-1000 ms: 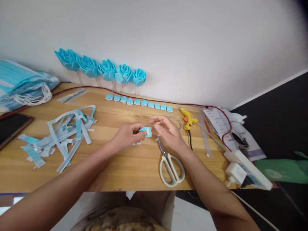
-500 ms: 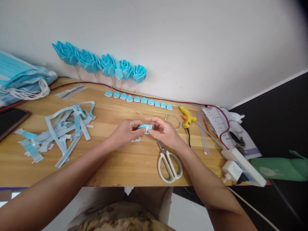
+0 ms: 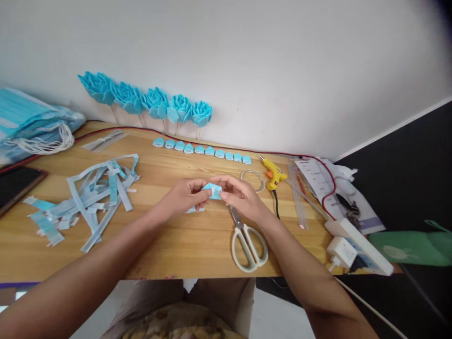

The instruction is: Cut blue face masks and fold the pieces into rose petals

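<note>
Between my two hands is a small folded piece of light blue mask fabric (image 3: 213, 190), its outline now pointed at the top. My left hand (image 3: 185, 194) pinches its left side and my right hand (image 3: 242, 195) its right side, both with fingers closed. Another pale blue scrap (image 3: 195, 209) lies on the table, partly hidden under my left hand. Close below my right hand rest white-handled scissors (image 3: 247, 245), blades partly covered by the hand. Behind the hands, several folded blue petals (image 3: 199, 149) stand in a row.
Blue fabric flowers (image 3: 155, 102) on sticks lean against the wall. Cut mask strips (image 3: 102, 193) lie left, near stacked masks (image 3: 26, 117) and a phone (image 3: 21, 181). To the right are a tape roll (image 3: 262, 178), a yellow glue gun (image 3: 274, 174) and a power strip (image 3: 370, 252).
The fabric piece between my hands has gone from a flat strip to a more pointed, folded shape. The whole view has shifted slightly.
</note>
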A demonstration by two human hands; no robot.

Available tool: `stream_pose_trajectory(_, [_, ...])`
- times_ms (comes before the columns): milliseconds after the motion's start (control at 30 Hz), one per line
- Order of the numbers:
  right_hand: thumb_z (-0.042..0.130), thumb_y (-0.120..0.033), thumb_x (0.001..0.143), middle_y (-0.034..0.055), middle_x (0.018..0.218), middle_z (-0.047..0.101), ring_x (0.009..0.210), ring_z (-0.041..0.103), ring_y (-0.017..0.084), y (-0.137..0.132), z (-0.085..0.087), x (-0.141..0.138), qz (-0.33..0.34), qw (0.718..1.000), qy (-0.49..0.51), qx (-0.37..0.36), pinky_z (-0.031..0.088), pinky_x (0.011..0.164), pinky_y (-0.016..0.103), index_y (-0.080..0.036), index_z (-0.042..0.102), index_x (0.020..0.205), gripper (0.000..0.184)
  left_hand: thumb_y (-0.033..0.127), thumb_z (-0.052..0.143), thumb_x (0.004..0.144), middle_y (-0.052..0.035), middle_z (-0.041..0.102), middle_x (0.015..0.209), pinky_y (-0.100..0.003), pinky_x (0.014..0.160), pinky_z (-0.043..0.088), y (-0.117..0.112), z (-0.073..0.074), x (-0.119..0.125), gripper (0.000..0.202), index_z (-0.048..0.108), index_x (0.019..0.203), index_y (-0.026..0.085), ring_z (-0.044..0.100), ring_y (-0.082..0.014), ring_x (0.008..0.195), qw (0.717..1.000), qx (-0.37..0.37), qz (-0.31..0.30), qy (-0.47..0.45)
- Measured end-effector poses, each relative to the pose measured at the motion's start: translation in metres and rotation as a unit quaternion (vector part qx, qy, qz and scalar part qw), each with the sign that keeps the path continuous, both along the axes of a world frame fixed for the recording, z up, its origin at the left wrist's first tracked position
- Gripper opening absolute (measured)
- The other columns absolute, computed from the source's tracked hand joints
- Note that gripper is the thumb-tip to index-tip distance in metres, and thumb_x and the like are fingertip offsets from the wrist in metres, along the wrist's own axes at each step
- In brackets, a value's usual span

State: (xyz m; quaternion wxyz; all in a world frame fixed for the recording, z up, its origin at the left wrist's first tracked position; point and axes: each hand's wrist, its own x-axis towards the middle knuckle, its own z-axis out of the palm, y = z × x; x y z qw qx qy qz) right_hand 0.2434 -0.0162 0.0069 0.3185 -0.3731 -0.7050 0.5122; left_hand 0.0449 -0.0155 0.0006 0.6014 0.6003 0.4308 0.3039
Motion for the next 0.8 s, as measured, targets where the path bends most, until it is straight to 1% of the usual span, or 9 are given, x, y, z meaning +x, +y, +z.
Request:
stream_pose_trajectory(67, [0.057,-0.031,0.088,0.0030,0.098,0.064,0.087,0.058,0.015,-0.0001,0.0000,0.0010,-0.007,1.000,-0.001,-0.006,0.046,0.075,0.027,-0.022,0.057,0.122,0.035,0.042,0.060,0.077,0.0026,0.057,0.056,-0.020,0.050,0.039,-0.0002,-0.0003,0.0004,0.028,0.055,0.068,0.016,0.050,-0.0085,0.049,1.000,0.004,-0.003,0.003])
stream_pose_trajectory(167, [0.060,-0.032,0.087,0.0015,0.092,0.063,0.083,0.058,0.014,-0.0003,-0.0018,-0.0002,-0.026,1.000,-0.017,0.004,0.046,0.075,0.027,-0.022,0.060,0.119,0.034,0.041,0.058,0.077,0.0031,0.054,0.054,-0.020,0.048,0.037,-0.0023,0.0005,0.0015,0.028,0.054,0.066,0.016,0.049,-0.0086,0.050,1.000,0.009,-0.008,0.015])
stream_pose_trajectory(233, [0.061,-0.030,0.086,0.0006,0.088,0.061,0.080,0.057,0.013,-0.0004,-0.0037,-0.0020,-0.032,0.999,-0.023,0.015,0.045,0.074,0.027,-0.022,0.061,0.117,0.033,0.039,0.058,0.077,0.0042,0.052,0.054,-0.019,0.047,0.033,-0.0042,0.0009,0.0024,0.026,0.052,0.066,0.017,0.045,-0.0079,0.049,1.000,0.018,-0.006,0.023])
stream_pose_trajectory(333, [0.061,-0.026,0.085,-0.0007,0.083,0.059,0.075,0.055,0.012,-0.0007,-0.0059,-0.0044,-0.040,0.998,-0.030,0.030,0.045,0.071,0.026,-0.021,0.063,0.114,0.029,0.034,0.059,0.075,0.0063,0.044,0.054,-0.019,0.047,0.028,-0.0065,0.0005,0.0030,0.022,0.052,0.064,0.016,0.038,-0.0068,0.049,0.997,0.064,0.007,0.049])
stream_pose_trajectory(400, [0.060,-0.025,0.086,-0.0011,0.081,0.058,0.073,0.054,0.011,-0.0010,-0.0066,-0.0053,-0.043,0.998,-0.026,0.035,0.044,0.070,0.025,-0.020,0.064,0.112,0.027,0.032,0.059,0.075,0.0066,0.041,0.054,-0.019,0.048,0.027,-0.0071,0.0000,0.0029,0.022,0.051,0.062,0.016,0.037,-0.0068,0.050,0.995,0.083,0.013,0.059])
stream_pose_trajectory(500, [0.059,-0.027,0.088,-0.0013,0.081,0.059,0.071,0.053,0.010,-0.0021,-0.0071,-0.0059,-0.045,0.998,0.003,0.035,0.044,0.068,0.024,-0.021,0.063,0.114,0.027,0.035,0.058,0.078,0.0054,0.046,0.056,-0.020,0.049,0.030,-0.0063,-0.0012,0.0023,0.024,0.051,0.064,0.016,0.041,-0.0076,0.051,0.999,0.047,-0.007,0.022])
stream_pose_trajectory(633, [0.059,-0.031,0.089,-0.0013,0.082,0.058,0.069,0.052,0.010,-0.0030,-0.0078,-0.0054,-0.049,0.998,0.033,0.037,0.043,0.065,0.023,-0.023,0.061,0.118,0.030,0.040,0.061,0.079,0.0031,0.054,0.058,-0.021,0.053,0.037,-0.0038,-0.0021,0.0005,0.025,0.055,0.072,0.016,0.049,-0.0096,0.055,0.999,0.002,-0.035,-0.041])
stream_pose_trajectory(700, [0.059,-0.033,0.089,-0.0007,0.083,0.058,0.070,0.052,0.010,-0.0024,-0.0081,-0.0043,-0.061,0.997,0.032,0.040,0.043,0.064,0.024,-0.023,0.061,0.120,0.032,0.041,0.061,0.079,0.0019,0.057,0.061,-0.022,0.055,0.039,-0.0033,0.0000,-0.0007,0.026,0.056,0.074,0.016,0.050,-0.0101,0.056,0.998,-0.013,-0.039,-0.056])
stream_pose_trajectory(800, [0.059,-0.035,0.089,-0.0005,0.082,0.056,0.069,0.051,0.011,-0.0007,-0.0080,-0.0024,-0.082,0.995,0.029,0.040,0.042,0.060,0.023,-0.023,0.060,0.122,0.034,0.041,0.058,0.081,0.0000,0.059,0.067,-0.023,0.059,0.042,-0.0043,0.0070,-0.0023,0.026,0.057,0.074,0.016,0.052,-0.0109,0.059,0.996,-0.023,-0.044,-0.068])
